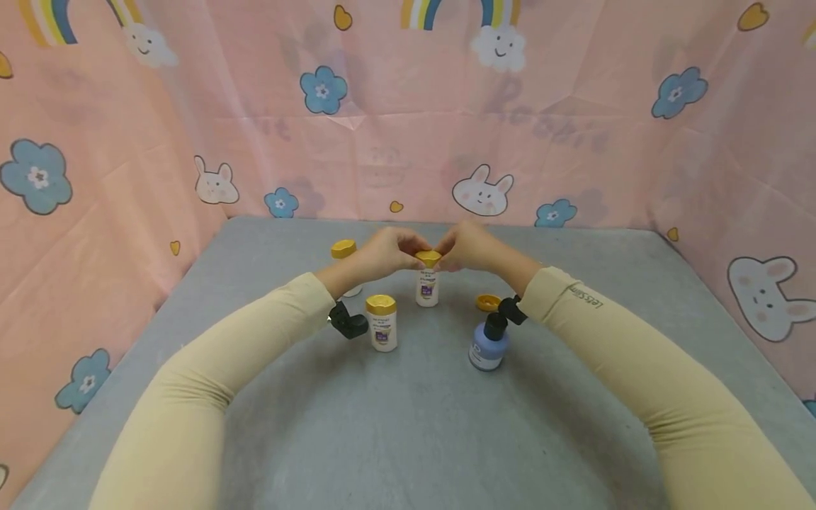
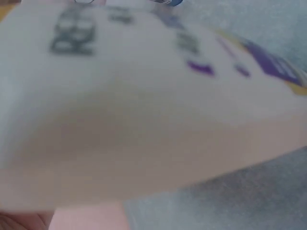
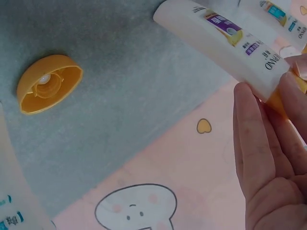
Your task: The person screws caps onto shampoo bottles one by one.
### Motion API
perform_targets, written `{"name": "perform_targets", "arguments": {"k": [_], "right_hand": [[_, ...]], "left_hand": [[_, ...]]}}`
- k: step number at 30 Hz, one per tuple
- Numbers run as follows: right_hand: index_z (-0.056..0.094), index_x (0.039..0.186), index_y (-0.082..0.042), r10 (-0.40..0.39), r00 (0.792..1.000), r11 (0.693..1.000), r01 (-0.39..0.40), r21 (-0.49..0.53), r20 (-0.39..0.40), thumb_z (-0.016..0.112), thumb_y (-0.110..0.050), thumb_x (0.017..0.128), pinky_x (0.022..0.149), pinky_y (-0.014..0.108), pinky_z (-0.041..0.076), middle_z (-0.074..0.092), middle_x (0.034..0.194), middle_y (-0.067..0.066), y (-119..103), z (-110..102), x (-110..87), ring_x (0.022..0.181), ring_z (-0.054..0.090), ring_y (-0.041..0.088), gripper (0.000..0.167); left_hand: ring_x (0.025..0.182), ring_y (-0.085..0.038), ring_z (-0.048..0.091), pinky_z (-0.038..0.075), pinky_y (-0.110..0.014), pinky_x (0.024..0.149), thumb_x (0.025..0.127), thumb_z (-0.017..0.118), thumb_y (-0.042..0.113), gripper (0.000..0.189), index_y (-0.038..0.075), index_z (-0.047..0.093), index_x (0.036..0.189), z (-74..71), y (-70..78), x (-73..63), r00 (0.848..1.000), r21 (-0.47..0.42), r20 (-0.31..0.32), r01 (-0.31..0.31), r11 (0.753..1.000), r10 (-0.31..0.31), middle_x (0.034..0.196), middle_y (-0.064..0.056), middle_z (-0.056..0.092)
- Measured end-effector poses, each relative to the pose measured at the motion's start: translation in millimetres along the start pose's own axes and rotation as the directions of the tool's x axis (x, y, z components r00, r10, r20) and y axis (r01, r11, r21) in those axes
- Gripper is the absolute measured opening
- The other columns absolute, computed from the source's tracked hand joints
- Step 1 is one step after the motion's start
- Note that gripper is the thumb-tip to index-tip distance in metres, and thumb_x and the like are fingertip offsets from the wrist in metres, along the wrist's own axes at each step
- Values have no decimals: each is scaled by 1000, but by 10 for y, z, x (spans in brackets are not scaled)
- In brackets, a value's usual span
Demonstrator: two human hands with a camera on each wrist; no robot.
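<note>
A white shampoo bottle (image 1: 427, 289) with a purple label stands between both hands, its yellow flip cap (image 1: 428, 257) at fingertip height. From the left, my left hand (image 1: 385, 253) pinches the cap with thumb and fingers. My right hand (image 1: 473, 248) pinches the same cap from the other side; the right wrist view shows its thumb (image 3: 292, 96) over the yellow cap, with the bottle body tilted across the view. A second white bottle (image 1: 383, 331) with a yellow cap stands nearer, by the left wrist. Its blurred side (image 2: 120, 86) fills most of the left wrist view.
Behind the left forearm stands another yellow-capped bottle (image 1: 344, 249), partly hidden. A loose yellow cap (image 1: 489, 303) lies on the grey table (image 1: 408, 432) near the right wrist, with a lavender bottle (image 1: 488, 347) with a black top in front. Pink printed cloth (image 1: 382, 142) encloses the back and sides.
</note>
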State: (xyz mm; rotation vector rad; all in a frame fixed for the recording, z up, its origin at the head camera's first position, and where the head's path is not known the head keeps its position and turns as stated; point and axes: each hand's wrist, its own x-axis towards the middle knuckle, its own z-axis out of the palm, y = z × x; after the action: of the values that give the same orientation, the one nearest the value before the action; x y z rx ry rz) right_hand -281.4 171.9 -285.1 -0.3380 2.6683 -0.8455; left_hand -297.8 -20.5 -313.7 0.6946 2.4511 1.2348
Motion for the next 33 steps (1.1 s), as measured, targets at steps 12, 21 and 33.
{"name": "perform_targets", "arguments": {"k": [12, 21, 33], "right_hand": [[71, 121, -7, -20, 993, 1000, 21, 7, -117, 71, -23, 93, 103, 51, 51, 70, 125, 14, 64, -272, -333, 120, 63, 32, 32], [67, 126, -6, -29, 973, 982, 70, 173, -230, 72, -29, 92, 108, 58, 44, 67, 130, 16, 238, -394, -676, 125, 59, 34, 41], [54, 143, -10, 130, 936, 962, -40, 269, -328, 69, -56, 88, 113, 64, 34, 51, 149, 17, 774, -419, -993, 142, 40, 37, 74]], "left_hand": [[126, -22, 59, 50, -35, 106, 92, 73, 20, 42, 9, 63, 131, 37, 470, -286, 991, 208, -110, -49, 977, 73, 134, -6, 65], [125, -20, 62, 51, -28, 104, 93, 71, 13, 38, 9, 64, 130, 551, 555, -386, 982, 45, -162, -89, 995, 95, 134, -6, 66], [130, -21, 58, 48, -27, 108, 91, 72, 7, 47, 6, 58, 136, 1119, 377, -121, 979, -99, -193, -89, 991, 69, 141, -8, 60]]}}
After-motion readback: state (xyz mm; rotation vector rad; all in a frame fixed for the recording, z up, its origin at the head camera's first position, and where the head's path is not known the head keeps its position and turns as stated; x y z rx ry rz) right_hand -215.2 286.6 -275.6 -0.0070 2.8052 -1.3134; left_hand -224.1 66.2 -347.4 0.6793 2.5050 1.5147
